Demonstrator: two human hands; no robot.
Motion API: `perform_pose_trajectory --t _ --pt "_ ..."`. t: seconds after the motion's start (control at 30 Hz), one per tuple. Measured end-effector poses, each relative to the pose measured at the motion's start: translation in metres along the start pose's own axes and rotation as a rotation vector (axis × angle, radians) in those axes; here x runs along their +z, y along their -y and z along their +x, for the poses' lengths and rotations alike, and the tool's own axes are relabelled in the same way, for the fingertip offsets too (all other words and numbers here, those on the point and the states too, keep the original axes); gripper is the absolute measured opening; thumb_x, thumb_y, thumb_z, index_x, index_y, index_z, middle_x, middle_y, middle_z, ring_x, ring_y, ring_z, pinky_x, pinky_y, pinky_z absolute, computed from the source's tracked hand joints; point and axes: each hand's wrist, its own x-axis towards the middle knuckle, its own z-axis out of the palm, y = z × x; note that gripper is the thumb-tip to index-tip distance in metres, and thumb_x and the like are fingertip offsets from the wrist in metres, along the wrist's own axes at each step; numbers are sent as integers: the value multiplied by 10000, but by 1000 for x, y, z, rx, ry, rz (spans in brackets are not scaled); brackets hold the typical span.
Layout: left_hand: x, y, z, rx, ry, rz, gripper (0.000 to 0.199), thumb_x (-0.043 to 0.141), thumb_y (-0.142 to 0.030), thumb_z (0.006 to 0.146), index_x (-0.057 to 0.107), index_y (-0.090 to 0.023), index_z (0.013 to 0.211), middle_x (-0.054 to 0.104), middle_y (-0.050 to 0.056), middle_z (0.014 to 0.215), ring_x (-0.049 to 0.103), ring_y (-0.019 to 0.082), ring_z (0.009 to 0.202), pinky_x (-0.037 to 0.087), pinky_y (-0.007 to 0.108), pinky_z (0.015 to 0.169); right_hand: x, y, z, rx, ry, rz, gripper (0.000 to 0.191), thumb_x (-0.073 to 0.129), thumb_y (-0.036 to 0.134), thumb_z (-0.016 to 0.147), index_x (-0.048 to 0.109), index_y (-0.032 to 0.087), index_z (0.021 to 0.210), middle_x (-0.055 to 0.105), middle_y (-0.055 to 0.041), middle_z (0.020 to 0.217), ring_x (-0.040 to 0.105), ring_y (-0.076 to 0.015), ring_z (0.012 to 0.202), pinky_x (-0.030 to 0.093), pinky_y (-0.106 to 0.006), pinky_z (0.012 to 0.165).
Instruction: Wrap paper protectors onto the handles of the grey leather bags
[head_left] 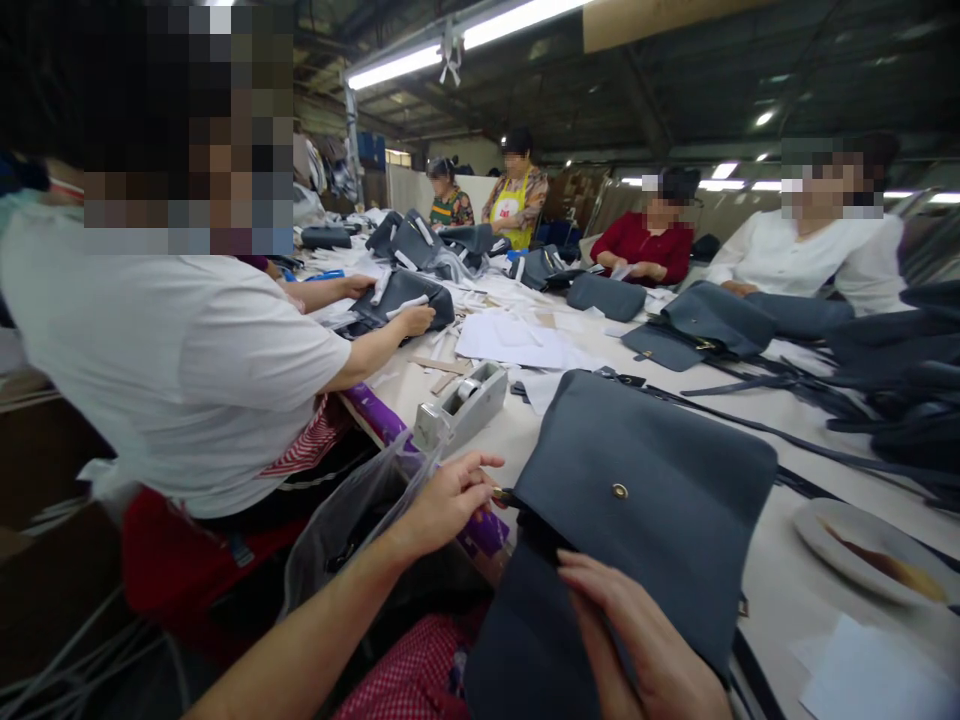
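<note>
A dark blue bag (645,455) lies at the table's near edge, a round gold-coloured stud on its broad panel. Its flap (525,620) hangs toward my lap. At the bag's left corner, my left hand (450,505) pinches a small gold-coloured metal fitting (502,494) between thumb and fingers. My right hand (637,635) lies against the bag where flap and panel meet, its fingers stretched out. Part of that hand's underside is hidden.
A grey tape dispenser (461,405) stands beyond my left hand. On the right are a plate (870,550) with something brown, white paper (885,670) and piled dark bags (900,370). A co-worker in a white shirt (247,340) handles another bag (405,300) at left; others sit across.
</note>
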Motion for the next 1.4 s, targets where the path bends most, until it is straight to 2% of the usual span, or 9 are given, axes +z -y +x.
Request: perform_pose_trajectory --t 0.13,0.27,0.4,0.47,0.6,0.7,0.83,1.0,1.4 --pt "10 -1 -7 68 -89 16 337 537 -204 821 558 -137 1151 636 0 732 537 106 628 419 229 636 24 -10 70 -260 132 -267 313 525 148 859 635 199 1148 621 -130 1288 534 -325 1231 417 -545 1040" --pt "15 -1 -9 108 -174 119 327 530 -183 827 563 -161 1151 645 -9 744 559 120 658 422 235 656 46 -27 100 -272 336 -289 160 575 134 843 682 234 908 662 -98 1211 532 -310 1231 392 -553 1037" --pt "5 -3 -14 142 -274 318 88 589 -249 821 604 -166 795 571 -27 663 515 120 637 391 233 632 54 -44 91 -249 351 -191 109 588 171 870 655 256 852 707 -19 1055 541 -269 1217 364 -546 1054" --pt "-5 -3 -19 184 -300 495 270 572 -289 843 508 -171 609 515 -19 640 489 129 667 378 243 654 57 -48 83 -214 289 -155 104 569 184 890 647 252 876 709 -13 999 548 -260 1203 340 -544 1069" --pt "-17 -4 -31 162 -110 648 127 458 -176 866 578 -178 825 599 12 794 542 154 789 402 259 762 62 -50 71 -179 229 -91 127 520 201 923 634 250 898 699 -16 978 550 -244 1190 325 -518 1088" --pt "-13 -6 -35 7 -17 650 255 492 -201 863 586 -198 1101 629 -20 726 567 145 686 408 253 700 63 -49 69 -177 217 -83 137 507 195 926 629 245 889 696 -19 974 548 -240 1186 323 -510 1091" --pt "4 -9 -25 -19 -133 713 227 705 -371 738 637 -202 873 636 -19 730 560 150 682 371 240 628 62 -47 69 -179 216 -97 146 502 179 915 628 245 880 690 -22 955 559 -242 1167 320 -507 1091" --pt "18 -4 -2 -13 -230 837 347 712 -465 704 522 -187 618 495 -49 546 438 115 540 259 247 538 62 -47 65 -182 175 -86 167 492 164 896 633 253 880 688 -17 965 548 -237 1182 311 -478 1101" --pt "9 5 7 -35 162 330 326 454 -386 904 476 -170 660 462 -40 624 412 96 595 336 218 592 60 -49 65 -149 237 -12 170 477 122 910 590 244 872 675 -11 957 551 -216 1176 321 -477 1107"
